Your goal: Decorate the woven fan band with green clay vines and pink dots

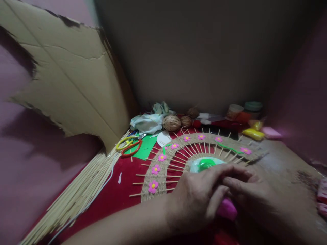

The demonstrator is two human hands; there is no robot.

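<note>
A woven fan-shaped piece (176,156) of twine and thin sticks lies on the red cloth, with pink flowers (161,157) along its outer band and a green vine at its right. On its inner part rests a bright green lump (207,164) on pale plastic. In front of it, my left hand (198,197) and my right hand (249,187) meet with fingers bent together. What lies between the fingertips is hidden. A magenta item (227,208) shows just below the fingers; whether either hand grips it is unclear.
Scissors (131,146) lie on green sheet (146,147) at left, beside a long bundle of sticks (76,190). Twine balls (171,123), a yellow packet (252,134) and cups (234,111) line the back. Torn cardboard (76,75) leans at left.
</note>
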